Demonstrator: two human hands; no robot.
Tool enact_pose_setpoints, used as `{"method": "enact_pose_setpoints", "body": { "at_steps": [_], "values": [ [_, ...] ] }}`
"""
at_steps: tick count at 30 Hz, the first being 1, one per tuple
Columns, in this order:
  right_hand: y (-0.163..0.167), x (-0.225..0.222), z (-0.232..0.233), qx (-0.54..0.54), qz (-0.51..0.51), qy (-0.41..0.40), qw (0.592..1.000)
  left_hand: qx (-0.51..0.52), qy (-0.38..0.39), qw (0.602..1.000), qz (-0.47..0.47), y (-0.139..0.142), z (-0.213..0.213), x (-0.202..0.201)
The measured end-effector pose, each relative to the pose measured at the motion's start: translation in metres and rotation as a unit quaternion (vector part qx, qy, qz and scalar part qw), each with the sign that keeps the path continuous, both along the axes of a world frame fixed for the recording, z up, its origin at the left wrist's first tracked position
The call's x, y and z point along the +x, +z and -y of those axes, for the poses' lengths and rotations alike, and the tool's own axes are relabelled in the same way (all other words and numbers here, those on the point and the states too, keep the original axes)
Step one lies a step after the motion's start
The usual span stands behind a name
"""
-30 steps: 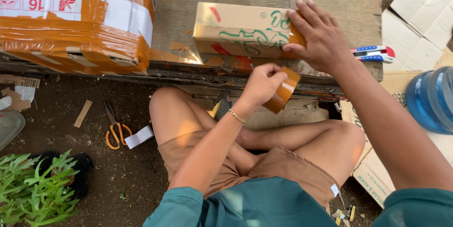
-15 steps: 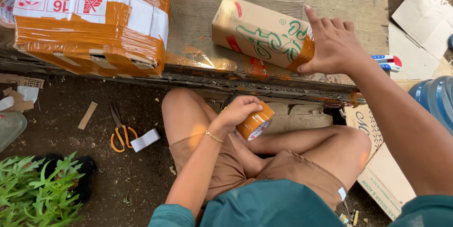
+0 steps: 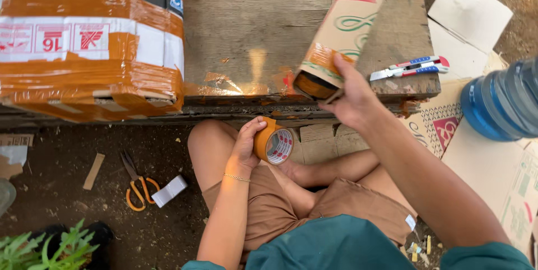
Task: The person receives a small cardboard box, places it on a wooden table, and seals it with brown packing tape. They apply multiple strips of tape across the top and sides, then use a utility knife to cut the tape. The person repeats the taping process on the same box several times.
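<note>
Centre frame: our right hand (image 3: 350,96) grips the long cardboard box (image 3: 342,37) by its taped near end, tilted up off the wooden worktop (image 3: 252,17), exposing that end; our left hand (image 3: 246,144) clasps the orange tape roll (image 3: 273,144) over the knee, box cutter (image 3: 412,68) lying just right

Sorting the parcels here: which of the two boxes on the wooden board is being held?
The slim tan box with green swirls, gripped at its taped end by the right hand. The big tape-wrapped box lies untouched at the left.

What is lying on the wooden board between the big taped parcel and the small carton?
In the head view, nothing: between the big taped parcel and the small carton the wooden board is bare, showing only shiny tape residue.
</note>
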State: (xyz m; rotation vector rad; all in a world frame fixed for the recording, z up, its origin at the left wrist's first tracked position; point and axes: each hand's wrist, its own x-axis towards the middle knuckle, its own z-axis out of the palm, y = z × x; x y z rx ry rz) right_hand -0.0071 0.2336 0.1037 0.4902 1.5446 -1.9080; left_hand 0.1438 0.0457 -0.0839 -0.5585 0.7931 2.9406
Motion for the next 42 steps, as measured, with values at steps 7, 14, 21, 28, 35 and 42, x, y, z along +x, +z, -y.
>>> {"method": "enact_pose_setpoints", "body": {
  "at_steps": [7,14,21,28,35,42],
  "values": [
    [-0.021,-0.013,0.057,-0.076,0.084,0.048,0.992,0.012,0.064,0.998,0.001,0.003,0.003,0.002],
    [0.02,-0.043,0.024,0.334,-0.425,0.319,0.778,-0.016,0.081,0.997,-0.005,0.004,0.0,0.01],
    [0.041,-0.151,0.071,0.506,-0.68,0.457,0.269,-0.055,0.059,0.997,-0.004,-0.017,-0.027,-0.003],
    [0.046,-0.173,0.118,0.604,-0.54,0.565,0.156,-0.034,-0.036,0.997,-0.064,-0.017,-0.019,0.008],
    [0.016,-0.121,0.038,0.577,-0.668,0.413,0.225,-0.019,-0.112,0.991,-0.065,-0.002,-0.016,-0.003],
    [0.0,-0.051,-0.041,0.489,-0.693,0.384,0.365,-0.044,-0.162,0.983,-0.072,0.015,-0.023,0.01]
  ]
}}
